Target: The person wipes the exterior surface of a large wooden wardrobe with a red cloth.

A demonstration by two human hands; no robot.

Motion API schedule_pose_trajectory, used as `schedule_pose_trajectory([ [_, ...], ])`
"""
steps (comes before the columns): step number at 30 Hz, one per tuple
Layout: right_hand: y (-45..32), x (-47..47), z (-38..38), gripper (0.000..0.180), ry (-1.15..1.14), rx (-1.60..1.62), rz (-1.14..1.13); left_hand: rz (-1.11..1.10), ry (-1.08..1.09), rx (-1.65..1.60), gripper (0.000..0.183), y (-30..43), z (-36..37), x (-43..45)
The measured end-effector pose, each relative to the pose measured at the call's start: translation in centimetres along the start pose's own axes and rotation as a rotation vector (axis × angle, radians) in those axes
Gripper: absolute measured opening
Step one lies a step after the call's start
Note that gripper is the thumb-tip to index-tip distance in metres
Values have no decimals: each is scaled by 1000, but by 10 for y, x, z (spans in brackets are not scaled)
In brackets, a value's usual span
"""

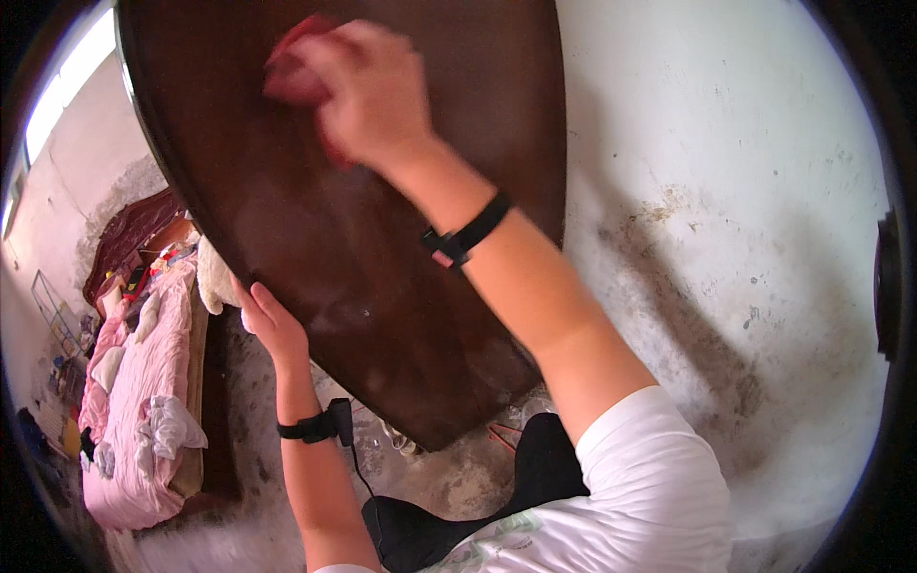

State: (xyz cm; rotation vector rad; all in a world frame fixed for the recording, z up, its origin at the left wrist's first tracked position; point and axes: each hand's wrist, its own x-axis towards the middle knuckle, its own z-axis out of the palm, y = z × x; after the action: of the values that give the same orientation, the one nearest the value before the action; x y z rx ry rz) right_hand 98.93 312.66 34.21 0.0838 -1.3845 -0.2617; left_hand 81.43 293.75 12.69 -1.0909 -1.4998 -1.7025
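A crumpled red cloth is gripped in my right hand, against the broad face of a dark brown wooden panel. Both hand and cloth are blurred. The panel rises in front of me, with a rounded, tapering outline in this lens. My left hand holds the panel's left edge, lower down, thumb toward the face; its other fingers are partly hidden. Black straps circle both wrists. The left strap carries a small black device with a cable.
To the left stands a bed with a pink cover, a dark carved headboard and heaped fabrics. A fluffy cream item hangs near my left hand. A stained white wall is on the right. Small items lie on the floor below the panel.
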Motion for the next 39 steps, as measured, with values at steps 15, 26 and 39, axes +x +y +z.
schedule_pose_trajectory([
  [15, 138, -180, -148, 60, 16, -369, 544, -202, -46, -152, 79, 13, -3, -7],
  [26, 66, -280, -164, 55, -134, -320, 626, -78, 21, -15, 56, -2, -2, 0],
  [39, -83, -74, 2, 69, 2, -41, 275, -160, -92, -558, 73, -8, -4, -3],
])
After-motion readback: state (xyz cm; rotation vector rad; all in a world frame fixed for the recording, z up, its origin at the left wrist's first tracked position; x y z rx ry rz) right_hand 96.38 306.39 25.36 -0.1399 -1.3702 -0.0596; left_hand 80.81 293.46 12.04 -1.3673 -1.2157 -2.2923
